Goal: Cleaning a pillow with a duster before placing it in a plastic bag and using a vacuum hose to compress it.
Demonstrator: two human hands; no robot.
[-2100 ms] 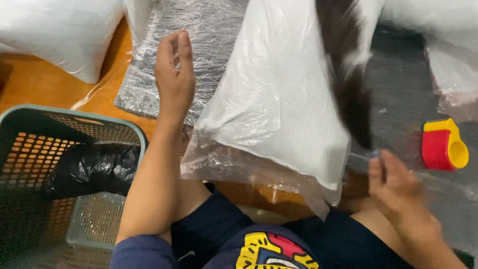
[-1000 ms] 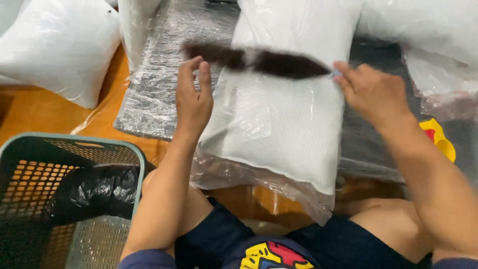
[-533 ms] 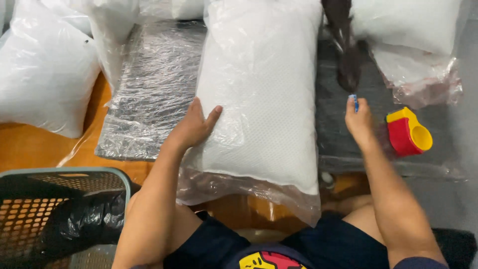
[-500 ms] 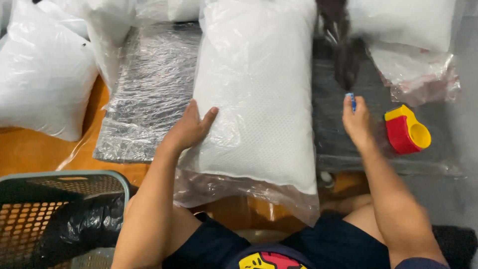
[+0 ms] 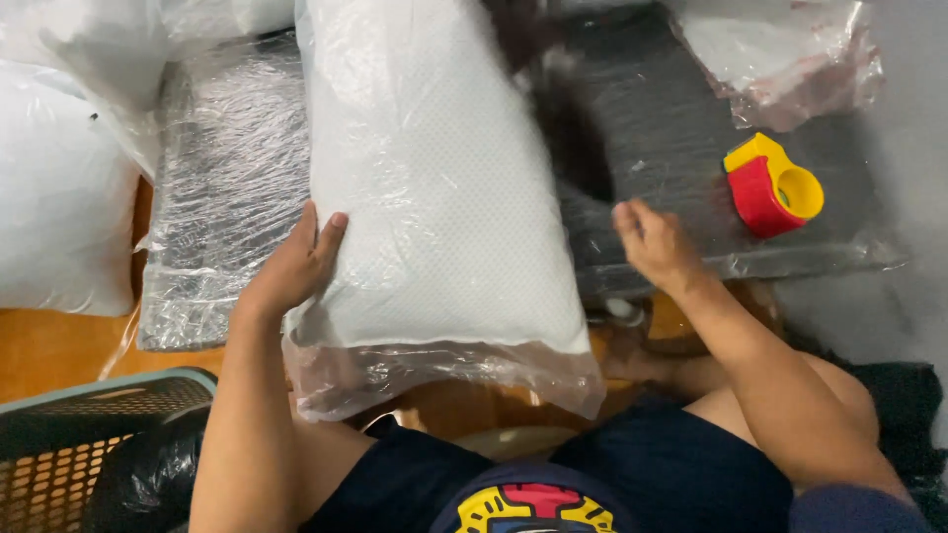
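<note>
I am pressing my left hand (image 5: 291, 266), fingers spread flat, on the left edge of the bagged white pillow (image 5: 434, 188) lying before me; its clear bag mouth is hanging unsealed. My right hand (image 5: 654, 242), fingers loosely curled and empty, is hovering near the red-and-yellow tape dispenser (image 5: 772, 185).

The pillow (image 5: 434, 197) was white dimpled cloth inside a clear, glossy, crinkled plastic bag. The bare left hand (image 5: 291, 266) pressed on that slick film. The mat (image 5: 681, 148) looked dark and matt under shiny wrap. The tape dispenser (image 5: 773, 185) was smooth red and yellow plastic. The basket (image 5: 59, 434) was green plastic mesh holding a glossy black bag (image 5: 148, 479). The floor (image 5: 59, 345) showed polished wood.
</note>
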